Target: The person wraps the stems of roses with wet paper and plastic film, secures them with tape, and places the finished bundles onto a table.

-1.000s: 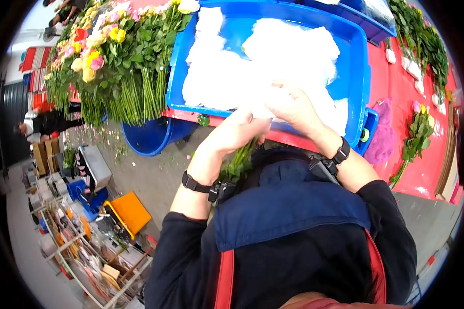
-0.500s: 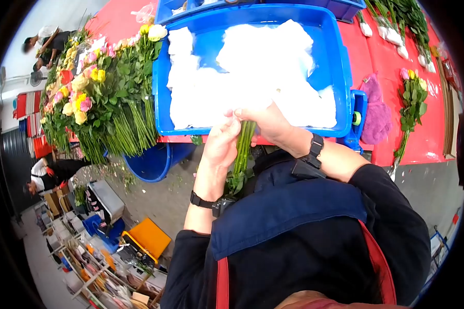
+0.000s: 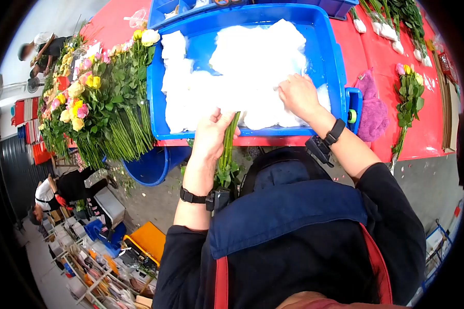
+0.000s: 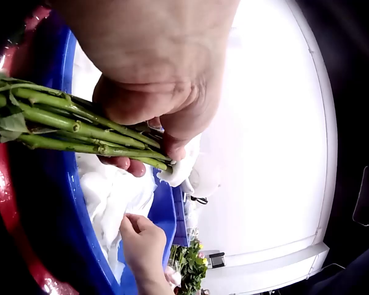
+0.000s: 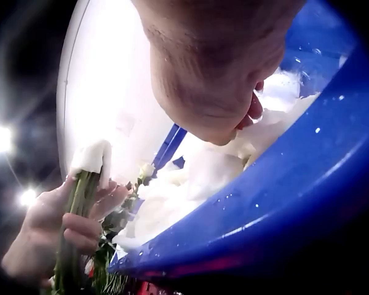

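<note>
My left hand (image 3: 211, 135) grips a bunch of green flower stems (image 3: 228, 147), its leafy part hanging down toward my body. White wadding (image 5: 92, 157) covers the cut ends, just above the fingers in the right wrist view. My right hand (image 3: 299, 97) is over the blue tray (image 3: 320, 67), fingers curled and the thumb against them in the left wrist view. Its fingertips pinch at the soft white wadding (image 3: 258, 51) heaped in the tray. The blossoms of the held bunch are hidden below.
Many roses (image 3: 77, 105) with long stems lie left of the tray, above a blue bin (image 3: 148, 167). To the right are a purple cloth (image 3: 372, 116), a small rose bunch (image 3: 409, 98) and several bunches with white-wrapped ends (image 3: 389, 32). People stand at the far left.
Both hands were together at the stem ends. My right hand has moved away right onto the wadding in the tray, while my left keeps hold of the stems. The head view has shifted.
</note>
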The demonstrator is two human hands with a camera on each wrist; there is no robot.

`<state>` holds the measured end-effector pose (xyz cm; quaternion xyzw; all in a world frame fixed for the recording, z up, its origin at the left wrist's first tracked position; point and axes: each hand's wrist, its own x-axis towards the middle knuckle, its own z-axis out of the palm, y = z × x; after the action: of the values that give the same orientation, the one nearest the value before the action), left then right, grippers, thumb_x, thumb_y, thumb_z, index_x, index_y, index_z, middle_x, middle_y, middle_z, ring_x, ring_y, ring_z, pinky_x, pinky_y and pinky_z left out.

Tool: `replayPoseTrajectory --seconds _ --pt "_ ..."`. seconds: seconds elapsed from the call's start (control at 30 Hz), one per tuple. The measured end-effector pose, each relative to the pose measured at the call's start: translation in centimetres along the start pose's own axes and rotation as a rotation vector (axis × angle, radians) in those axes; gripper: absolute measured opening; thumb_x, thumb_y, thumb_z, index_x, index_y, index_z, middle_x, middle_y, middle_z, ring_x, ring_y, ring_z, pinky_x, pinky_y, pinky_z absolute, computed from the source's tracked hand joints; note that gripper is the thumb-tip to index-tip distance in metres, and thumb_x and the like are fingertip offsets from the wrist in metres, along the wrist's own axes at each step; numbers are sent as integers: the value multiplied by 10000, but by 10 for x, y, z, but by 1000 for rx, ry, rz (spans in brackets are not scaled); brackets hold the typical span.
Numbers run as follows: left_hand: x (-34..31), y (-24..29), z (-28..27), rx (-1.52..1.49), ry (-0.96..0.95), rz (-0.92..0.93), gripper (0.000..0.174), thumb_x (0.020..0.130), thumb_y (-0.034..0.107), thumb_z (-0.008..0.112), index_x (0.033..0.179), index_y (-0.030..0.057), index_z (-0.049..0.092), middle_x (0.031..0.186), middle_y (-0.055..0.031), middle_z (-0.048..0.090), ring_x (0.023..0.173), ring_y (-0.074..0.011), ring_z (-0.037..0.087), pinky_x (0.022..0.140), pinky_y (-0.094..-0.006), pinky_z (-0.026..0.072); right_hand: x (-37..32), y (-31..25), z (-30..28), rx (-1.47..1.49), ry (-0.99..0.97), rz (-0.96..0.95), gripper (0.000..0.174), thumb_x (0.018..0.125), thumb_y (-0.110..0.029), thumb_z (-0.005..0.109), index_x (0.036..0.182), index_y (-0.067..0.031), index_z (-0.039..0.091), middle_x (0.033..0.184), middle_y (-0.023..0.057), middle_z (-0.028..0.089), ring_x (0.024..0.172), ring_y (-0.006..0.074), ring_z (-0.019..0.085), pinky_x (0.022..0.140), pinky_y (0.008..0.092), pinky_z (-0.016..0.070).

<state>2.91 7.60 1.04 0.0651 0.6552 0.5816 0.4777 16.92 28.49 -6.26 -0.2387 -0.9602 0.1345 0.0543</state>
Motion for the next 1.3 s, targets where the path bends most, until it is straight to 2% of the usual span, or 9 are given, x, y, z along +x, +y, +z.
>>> replayPoseTrajectory --seconds 0.17,0.37,0.47,0.73,0.83,0.97,1.07,1.17,1.3 --pt "1 8 -1 -59 -43 -14 219 932 143 581 1022 -49 526 786 -84 620 582 -133 591 501 -243 480 -12 1 -7 534 57 158 212 800 -232 677 732 -32 662 759 121 636 747 286 629 689 378 485" --pt "0 9 -1 -89 -76 -19 205 927 129 588 1016 -49 537 790 -88 630 592 -137 598 512 -246 490 -13 7 -11 1153 -338 361 160 810 -165 718 752 -29 657 752 26 642 692 97 582 632 250 465" --pt "-7 8 -6 -120 -74 -18 190 920 121 597 1014 -38 549 797 -89 634 595 -142 603 521 -252 499 -16 3 -25 1500 -224 333 131 820 -146 707 817 -21 670 761 -9 640 696 66 571 628 235 466" --pt "-28 10 5 -128 -206 34 184 901 147 633 1012 8 583 833 -73 636 616 -168 617 551 -267 503 -19 -83 -33 1127 79 -64 188 787 -81 688 958 -6 666 739 19 641 676 87 568 630 259 465" --pt "-30 8 -4 -136 -106 44 254 875 94 658 1061 -48 558 777 -77 624 591 -144 610 520 -231 489 -16 -75 -54 1278 -333 186 198 792 -85 686 969 3 670 754 17 636 685 95 565 637 247 457" --pt "-42 8 -18 -98 77 75 255 826 70 714 1005 -71 600 741 -67 630 562 -126 592 502 -224 463 -11 -68 -58 1694 -275 369 142 822 -125 685 910 -16 700 767 -8 636 692 62 545 617 207 432" --pt "-45 -6 -15 77 203 169 322 777 101 772 995 -92 634 751 -59 646 562 -93 565 516 -220 452 -5 -107 -80 1399 -172 173 138 846 -136 661 892 -13 703 761 -8 637 705 78 559 628 231 453" --pt "-47 -13 -11 470 242 334 235 816 84 735 992 -46 648 740 -39 641 609 -69 561 553 -206 445 -5 -136 -73 907 93 -317 113 799 -122 638 848 -40 699 788 85 661 738 247 634 682 338 504" --pt "-41 -14 -38 568 357 338 401 770 173 772 1023 -100 622 778 -110 640 625 -122 611 548 -278 488 -15 -143 -73 753 103 -386 110 795 -99 623 878 -58 683 827 98 650 764 271 633 686 350 505"
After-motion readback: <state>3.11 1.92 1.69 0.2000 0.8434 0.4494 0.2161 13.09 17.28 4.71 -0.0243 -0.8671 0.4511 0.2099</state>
